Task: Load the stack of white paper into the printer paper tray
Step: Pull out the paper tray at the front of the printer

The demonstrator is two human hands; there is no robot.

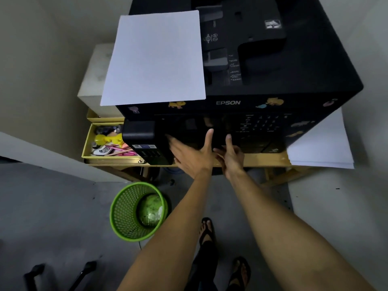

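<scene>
A stack of white paper (154,59) lies flat on the left part of the lid of a large black Epson printer (294,66). Both of my hands reach to the printer's front face, below the control panel. My left hand (192,153) has its fingers stretched out, with the thumb up against the dark front. My right hand (230,153) is just beside it, index finger up against the front, the other fingers hidden underneath. The paper tray itself cannot be made out in the dark front.
More white sheets (321,143) lie on the wooden table (264,159) right of the printer. A yellow tray of small items (109,141) sits at the left, with a white box (94,80) behind it. A green mesh bin (137,211) stands on the floor.
</scene>
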